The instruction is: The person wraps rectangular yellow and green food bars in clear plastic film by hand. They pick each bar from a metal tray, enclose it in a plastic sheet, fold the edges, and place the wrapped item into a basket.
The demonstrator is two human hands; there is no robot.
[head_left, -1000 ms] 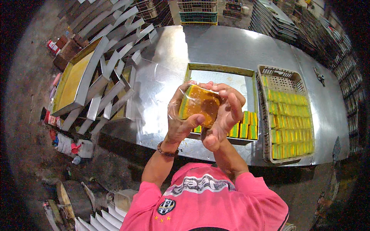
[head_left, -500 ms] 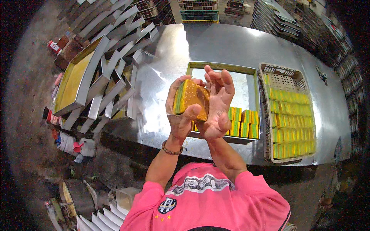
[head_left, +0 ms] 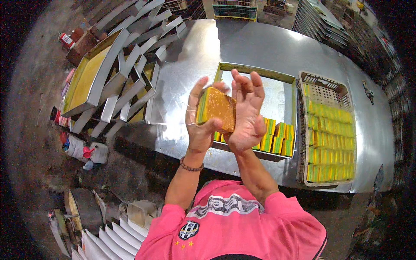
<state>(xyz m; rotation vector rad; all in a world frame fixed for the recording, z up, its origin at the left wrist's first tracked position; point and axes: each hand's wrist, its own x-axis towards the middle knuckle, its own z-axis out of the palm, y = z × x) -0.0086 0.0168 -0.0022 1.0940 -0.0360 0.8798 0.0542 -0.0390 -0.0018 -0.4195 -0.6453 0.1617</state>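
A square layered cake (head_left: 220, 110) with a brown top and green and yellow sides is gripped in my left hand (head_left: 197, 136), thumb over its lower edge. Something thin and clear, like plastic film, glints by the left fingers. My right hand (head_left: 247, 119) is held upright against the cake's right side, palm showing, fingers stretched upward and not closed round it. Beneath both hands lies a shallow metal tray (head_left: 262, 71) with more cut cakes (head_left: 276, 136) along its near side; my hands hide some of them.
A plastic crate (head_left: 303, 143) with rows of green and yellow cakes stands right of the tray on the metal table (head_left: 264, 41). Metal trays (head_left: 93, 82) are stacked crosswise at the left. Another tray stack (head_left: 323, 21) stands at the back right.
The cake has turned slightly in my left hand, so its brown top faces up more squarely. My left fingers have lifted and spread. The right hand keeps nearly the same pose.
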